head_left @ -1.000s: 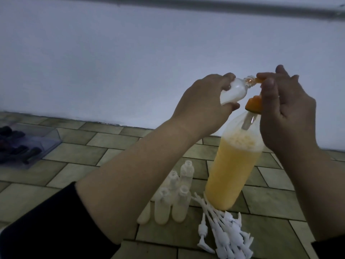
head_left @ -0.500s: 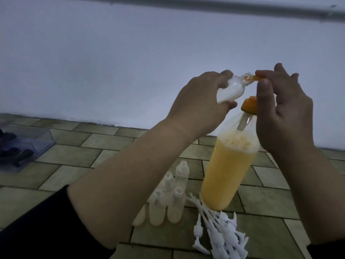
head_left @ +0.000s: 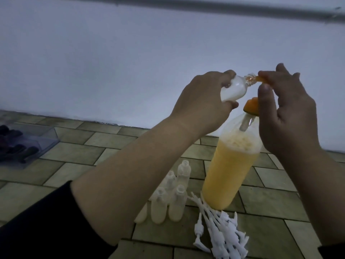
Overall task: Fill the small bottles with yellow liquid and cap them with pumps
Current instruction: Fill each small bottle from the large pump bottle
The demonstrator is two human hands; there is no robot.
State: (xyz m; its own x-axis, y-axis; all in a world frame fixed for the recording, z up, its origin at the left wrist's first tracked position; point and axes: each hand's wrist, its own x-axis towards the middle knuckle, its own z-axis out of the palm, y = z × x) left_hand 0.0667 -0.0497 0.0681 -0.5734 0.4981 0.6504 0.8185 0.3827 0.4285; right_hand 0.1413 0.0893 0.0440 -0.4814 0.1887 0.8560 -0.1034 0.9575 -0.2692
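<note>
A pale wall [head_left: 130, 62] meets the olive tiled floor [head_left: 78, 152], with open tiles to the left as far as a clear plastic tray [head_left: 37, 144] at the edge. On the floor stands a large clear bottle of yellow liquid [head_left: 229, 169], just beside a cluster of small empty translucent bottles [head_left: 173, 199] and a heap of white pump caps [head_left: 224, 230]. The left hand [head_left: 201, 101], raised, curls around a tilted small clear bottle [head_left: 106, 90]. The right hand [head_left: 287, 113] pinches an orange nozzle [head_left: 262, 80] at its mouth.

small bottle [head_left: 103, 91] half behind left hand [head_left: 201, 105], clear tray [head_left: 28, 144] cut off at 9 o'clock, pumps [head_left: 222, 234] cropped at 6 o'clock
</note>
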